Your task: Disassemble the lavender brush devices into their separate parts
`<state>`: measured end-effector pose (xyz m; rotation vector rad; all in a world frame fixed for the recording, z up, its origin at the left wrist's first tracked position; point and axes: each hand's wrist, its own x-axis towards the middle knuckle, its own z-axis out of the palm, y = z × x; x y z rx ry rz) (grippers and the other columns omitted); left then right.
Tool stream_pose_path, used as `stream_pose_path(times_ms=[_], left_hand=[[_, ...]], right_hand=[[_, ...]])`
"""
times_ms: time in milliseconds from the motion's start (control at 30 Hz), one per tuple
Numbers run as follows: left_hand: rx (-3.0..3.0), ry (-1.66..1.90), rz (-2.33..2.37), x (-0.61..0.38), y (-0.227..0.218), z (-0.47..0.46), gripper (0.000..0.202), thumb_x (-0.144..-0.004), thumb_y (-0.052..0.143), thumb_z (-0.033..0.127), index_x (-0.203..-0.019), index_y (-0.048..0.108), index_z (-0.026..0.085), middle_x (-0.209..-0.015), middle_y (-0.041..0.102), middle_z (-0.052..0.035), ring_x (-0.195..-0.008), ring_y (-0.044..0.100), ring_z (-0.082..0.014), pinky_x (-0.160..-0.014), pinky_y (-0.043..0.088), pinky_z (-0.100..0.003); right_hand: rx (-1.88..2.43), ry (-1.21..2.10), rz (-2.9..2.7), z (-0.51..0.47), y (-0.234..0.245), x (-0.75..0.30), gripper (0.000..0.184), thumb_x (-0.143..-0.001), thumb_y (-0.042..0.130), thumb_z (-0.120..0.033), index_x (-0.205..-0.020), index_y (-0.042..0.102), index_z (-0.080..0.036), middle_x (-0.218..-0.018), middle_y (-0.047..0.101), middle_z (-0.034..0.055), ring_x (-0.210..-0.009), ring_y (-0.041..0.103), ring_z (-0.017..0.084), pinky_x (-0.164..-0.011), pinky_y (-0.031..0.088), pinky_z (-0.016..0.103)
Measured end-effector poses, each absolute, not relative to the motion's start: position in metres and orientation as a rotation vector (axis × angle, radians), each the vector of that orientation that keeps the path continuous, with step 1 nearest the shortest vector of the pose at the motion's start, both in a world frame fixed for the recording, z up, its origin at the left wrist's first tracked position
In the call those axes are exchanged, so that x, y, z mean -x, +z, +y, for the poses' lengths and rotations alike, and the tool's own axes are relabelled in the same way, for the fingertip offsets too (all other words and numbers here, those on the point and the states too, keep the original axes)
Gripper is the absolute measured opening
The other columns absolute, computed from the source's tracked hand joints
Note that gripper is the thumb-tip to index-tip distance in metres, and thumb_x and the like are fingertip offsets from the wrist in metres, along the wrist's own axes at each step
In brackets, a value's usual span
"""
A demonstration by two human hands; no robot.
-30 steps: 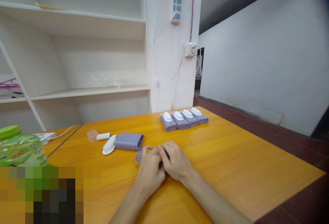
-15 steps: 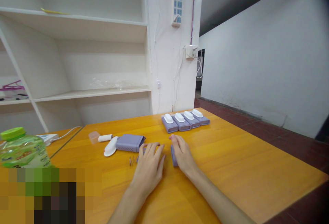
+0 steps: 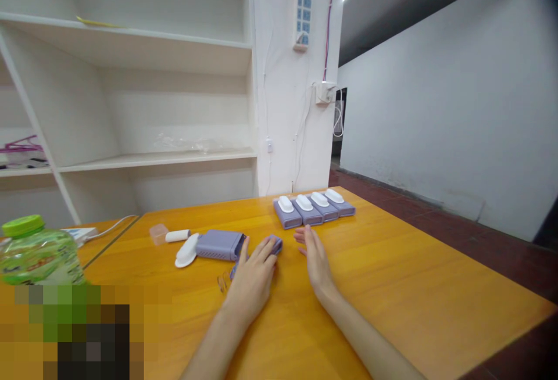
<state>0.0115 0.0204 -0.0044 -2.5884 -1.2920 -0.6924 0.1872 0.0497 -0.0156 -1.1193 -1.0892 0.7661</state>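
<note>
My left hand (image 3: pixel 256 272) rests low over the table, its fingers bent over a small purple plastic piece (image 3: pixel 276 244) and holding it; much of the piece is hidden. Just left of that hand are thin wire springs (image 3: pixel 223 281) and a partly covered purple part. Behind them lies a hollow purple plastic housing (image 3: pixel 220 244), open end toward the hand, with a white oval-based part (image 3: pixel 187 251) against its left end. My right hand (image 3: pixel 317 261) is open above the wood, fingers stretched forward and nothing in it.
Several purple housings with white tops (image 3: pixel 311 211) stand in a row at the back edge. A white cylinder (image 3: pixel 178 236) and a translucent pinkish box (image 3: pixel 158 234) lie left. A green-capped jar (image 3: pixel 41 252) and a power strip (image 3: pixel 82 233) are at far left.
The small purple piece has passed from under my right hand to my left fingers. My right hand has opened and lifted away to the right.
</note>
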Motion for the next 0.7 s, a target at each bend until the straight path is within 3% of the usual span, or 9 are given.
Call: stream_pose_path(times_ms=[67,200,300,433,500,567,700], left_hand=[[2.556,-0.711,-1.344,0.007,-0.006,0.030,0.038,-0.093,0.039,0.004,-0.113,0.064,0.025,-0.154,0.046,-0.0040,-0.145,0.037,-0.0210,-0.121,0.015,-0.062],[2.503,-0.742,-1.427,0.032,-0.007,0.040,0.042,-0.087,0.038,-0.003,-0.101,0.068,0.024,-0.151,0.050,-0.0027,-0.144,0.040,-0.0207,-0.121,0.014,-0.063],[2.394,-0.757,-1.512,0.040,-0.005,0.042,0.044,-0.084,0.037,-0.005,-0.097,0.068,0.022,-0.149,0.052,-0.0060,-0.143,0.041,-0.0233,-0.120,0.010,-0.067],[2.299,-0.787,-1.451,0.032,-0.002,0.035,0.045,-0.083,0.037,-0.005,-0.103,0.068,0.021,-0.150,0.050,-0.0097,-0.144,0.039,-0.0268,-0.120,0.010,-0.070],[2.362,-0.817,-1.323,0.018,-0.003,0.028,0.045,-0.082,0.039,-0.003,-0.106,0.067,0.023,-0.152,0.048,-0.0072,-0.145,0.037,-0.0257,-0.121,0.020,-0.064],[2.448,-0.851,-1.224,0.000,-0.009,0.024,0.042,-0.082,0.043,0.000,-0.107,0.067,0.023,-0.151,0.049,-0.0070,-0.144,0.040,-0.0257,-0.117,0.038,-0.055],[2.646,-0.930,-1.049,-0.030,-0.039,0.033,0.036,-0.083,0.051,0.005,-0.106,0.067,0.027,-0.135,0.065,-0.0067,-0.126,0.060,-0.0218,-0.106,0.053,-0.036]], right_hand=[[1.104,0.728,-1.150,0.045,-0.013,-0.183,0.048,-0.095,0.040,-0.063,-0.105,0.063,-0.022,-0.119,0.068,0.0110,-0.114,0.062,0.027,-0.096,0.049,0.038],[1.134,0.536,-1.347,0.039,-0.011,-0.181,0.032,-0.098,0.044,-0.048,-0.102,0.063,-0.023,-0.112,0.068,0.0089,-0.109,0.061,0.026,-0.097,0.046,0.037],[1.157,0.383,-1.467,0.037,-0.012,-0.184,0.020,-0.095,0.050,-0.034,-0.106,0.061,-0.022,-0.112,0.066,0.0100,-0.109,0.060,0.027,-0.097,0.047,0.039],[1.202,0.118,-1.616,0.043,-0.006,-0.185,0.023,-0.089,0.048,-0.016,-0.107,0.060,-0.024,-0.111,0.064,0.0098,-0.109,0.059,0.028,-0.097,0.047,0.039],[1.327,-0.049,-1.690,0.055,0.002,-0.183,0.027,-0.087,0.050,-0.014,-0.110,0.060,-0.024,-0.114,0.063,0.0105,-0.109,0.058,0.028,-0.095,0.046,0.039],[1.486,-0.213,-1.736,0.074,0.010,-0.178,0.033,-0.085,0.055,-0.016,-0.117,0.060,-0.023,-0.119,0.062,0.0125,-0.112,0.057,0.031,-0.093,0.045,0.041],[1.623,-0.316,-1.692,0.118,0.017,-0.165,0.057,-0.081,0.067,-0.023,-0.136,0.051,-0.016,-0.118,0.062,0.0201,-0.112,0.053,0.038,-0.092,0.042,0.050]])
